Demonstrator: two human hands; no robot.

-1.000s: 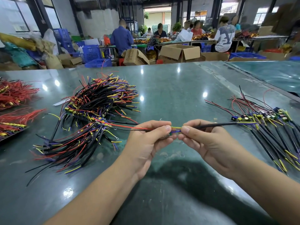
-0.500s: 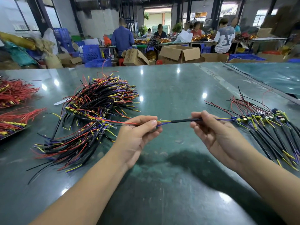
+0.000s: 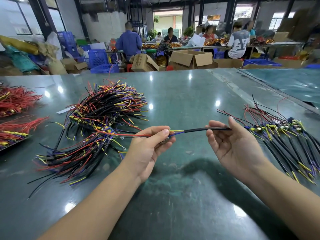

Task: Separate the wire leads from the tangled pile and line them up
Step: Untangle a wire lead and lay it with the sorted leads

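Observation:
A tangled pile of black, red, yellow and purple wire leads lies on the left of the green table. A row of separated leads is laid out on the right. One wire lead with a black sleeve stretches between my hands above the table. My left hand pinches its yellow and blue end, with red strands trailing back to the pile. My right hand holds the black sleeve between thumb and curled fingers, palm up.
Bundles of red wires lie at the table's left edge. A second table adjoins on the right. Beyond the far edge stand cardboard boxes, blue crates and several seated people at benches.
My right hand has slid rightward along the black sleeve toward its end. My left hand has stayed pinching the coloured end near the pile.

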